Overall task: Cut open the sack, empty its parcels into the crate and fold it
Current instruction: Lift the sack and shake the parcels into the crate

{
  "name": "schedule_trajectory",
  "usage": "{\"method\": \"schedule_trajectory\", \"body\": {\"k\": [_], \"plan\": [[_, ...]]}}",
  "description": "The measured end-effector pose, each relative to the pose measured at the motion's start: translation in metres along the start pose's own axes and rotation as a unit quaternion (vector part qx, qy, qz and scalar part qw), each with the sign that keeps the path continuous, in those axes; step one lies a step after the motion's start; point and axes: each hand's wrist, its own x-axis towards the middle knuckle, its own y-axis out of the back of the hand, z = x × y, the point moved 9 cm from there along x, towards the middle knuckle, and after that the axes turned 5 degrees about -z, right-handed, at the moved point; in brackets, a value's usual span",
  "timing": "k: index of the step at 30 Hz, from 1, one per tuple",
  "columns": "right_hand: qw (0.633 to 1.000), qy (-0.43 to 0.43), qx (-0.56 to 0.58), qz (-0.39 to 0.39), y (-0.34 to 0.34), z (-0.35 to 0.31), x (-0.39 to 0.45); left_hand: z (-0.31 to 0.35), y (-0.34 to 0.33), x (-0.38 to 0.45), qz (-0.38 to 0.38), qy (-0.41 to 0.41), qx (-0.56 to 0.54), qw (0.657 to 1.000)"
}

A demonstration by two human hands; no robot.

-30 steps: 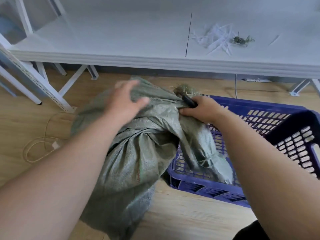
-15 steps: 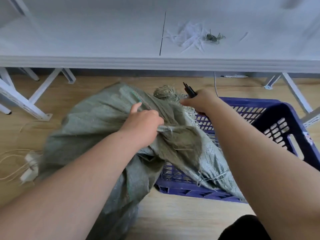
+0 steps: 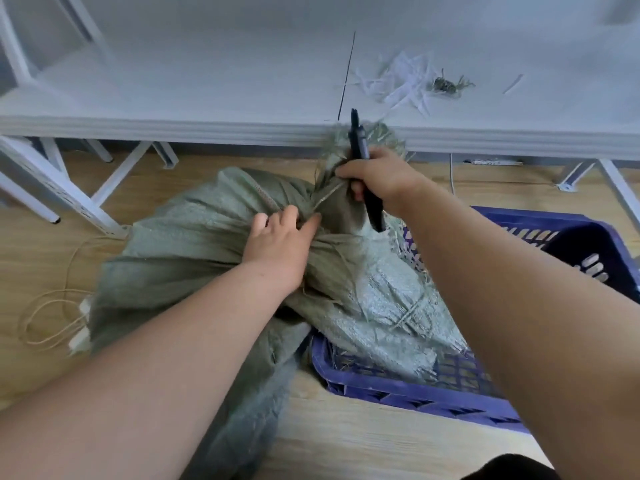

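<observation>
**Gathered sack neck pinned at the crate's edge**

Right hand curled round a black cutter, its tip pointing up toward the white table's front edge, frayed sack top bunched just beside the fingers. Left hand pressing down on the gathered neck, fingers bent into the folds. Green woven sack lying on the wooden floor, bulky and creased, loose threads at the mouth, draped over the near-left rim of the blue crate. Open floor toward the bottom edge; white table legs and a coiled cord to the left; cut strips on the tabletop
</observation>
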Motion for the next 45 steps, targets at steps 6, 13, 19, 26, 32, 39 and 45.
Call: {"method": "schedule_trajectory", "body": {"k": [6,13,19,26,32,39,45], "plan": [[0.977,-0.107,-0.137,0.125,0.082,0.034,-0.044,0.008,0.031,0.004,0.127,-0.052,-0.026,0.99],[0.846,-0.383,-0.363,0.084,0.13,0.157,-0.091,0.073,-0.012,0.008,-0.031,-0.173,0.03,0.984],[0.924,-0.17,-0.306,0.152,0.104,0.083,-0.04,0.083,-0.016,0.006,-0.024,-0.18,0.069,0.981],[0.898,-0.163,-0.377,-0.156,-0.012,0.11,-0.025,0.069,-0.013,0.006,0.025,-0.111,-0.002,0.994],[0.855,-0.334,-0.292,-0.269,0.006,0.166,-0.068,0.068,-0.018,0.007,0.026,-0.125,-0.031,0.991],[0.929,-0.082,-0.351,0.089,0.073,0.087,-0.045,0.061,-0.017,0.031,0.008,-0.064,-0.05,0.997],[0.925,-0.105,-0.365,-0.026,0.025,0.113,-0.043,0.042,-0.006,0.035,0.041,-0.02,-0.096,0.994]]}}
